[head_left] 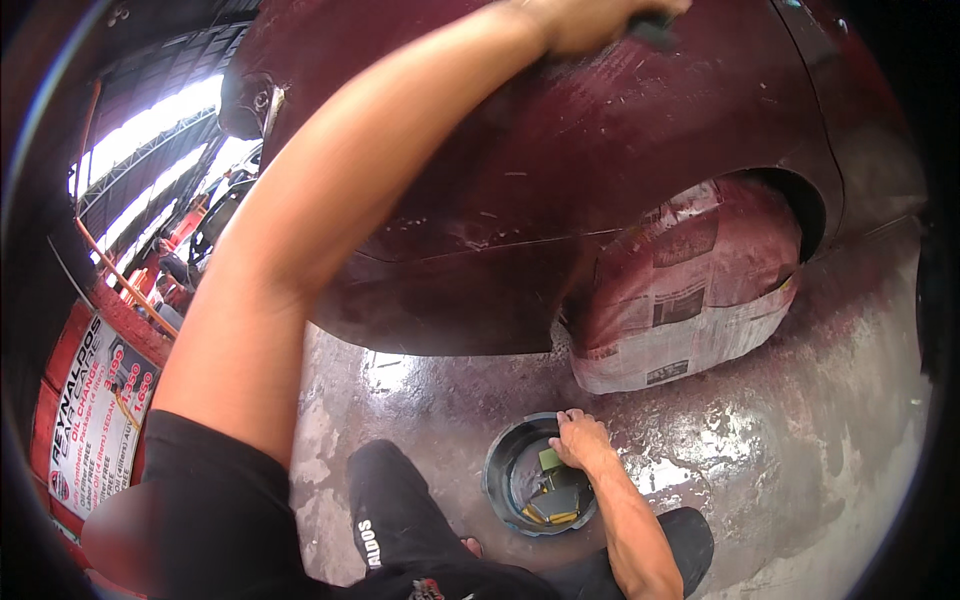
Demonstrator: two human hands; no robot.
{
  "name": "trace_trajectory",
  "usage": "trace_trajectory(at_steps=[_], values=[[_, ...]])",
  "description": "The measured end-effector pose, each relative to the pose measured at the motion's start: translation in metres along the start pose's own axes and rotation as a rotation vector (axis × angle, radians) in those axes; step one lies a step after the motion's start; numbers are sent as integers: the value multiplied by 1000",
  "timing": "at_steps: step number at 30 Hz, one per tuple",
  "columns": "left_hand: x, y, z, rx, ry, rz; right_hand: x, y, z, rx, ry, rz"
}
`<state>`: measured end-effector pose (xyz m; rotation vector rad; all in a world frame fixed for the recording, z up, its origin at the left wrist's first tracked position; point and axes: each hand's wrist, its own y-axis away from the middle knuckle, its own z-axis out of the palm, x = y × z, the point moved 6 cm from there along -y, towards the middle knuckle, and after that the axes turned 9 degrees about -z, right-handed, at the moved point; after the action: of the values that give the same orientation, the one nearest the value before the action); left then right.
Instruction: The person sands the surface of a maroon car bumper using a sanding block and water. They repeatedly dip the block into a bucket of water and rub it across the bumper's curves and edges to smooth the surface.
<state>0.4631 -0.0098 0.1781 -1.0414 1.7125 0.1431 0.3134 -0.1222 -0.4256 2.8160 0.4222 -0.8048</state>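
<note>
My left arm reaches up across the view to the dark red car body (520,180). At the top edge my left hand (590,22) is closed around a dark, flat piece of sandpaper (652,30) and works against the panel. Low in the middle, a round black basin (492,490) rests on the wet floor between my legs. My right hand (582,440) grips its upper right rim, with fingers bent over the inside. Close below those fingers lies a small green block (550,459). Dark and yellow pads (553,510) lie deeper in the basin.
A wheel (690,290) wrapped in newspaper with red overspray stands under the fender at right. The wet grey floor (760,440) shines. At left are a printed sign (95,420) on a red base and an orange rail (125,275).
</note>
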Motion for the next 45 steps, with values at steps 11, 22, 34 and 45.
trace_trajectory(at_steps=[11,22,34,45], values=[[141,97,-6,-305,197,-411,29,8,4,107,-106,-90],[619,368,-13,-1119,1007,-1151,32,52,-50,315,-167,-52],[584,387,-34,-379,1462,-2256,12,70,-19,361,-694,136],[315,319,-113,-118,975,-1471,-5,72,-146,1098,-658,215]])
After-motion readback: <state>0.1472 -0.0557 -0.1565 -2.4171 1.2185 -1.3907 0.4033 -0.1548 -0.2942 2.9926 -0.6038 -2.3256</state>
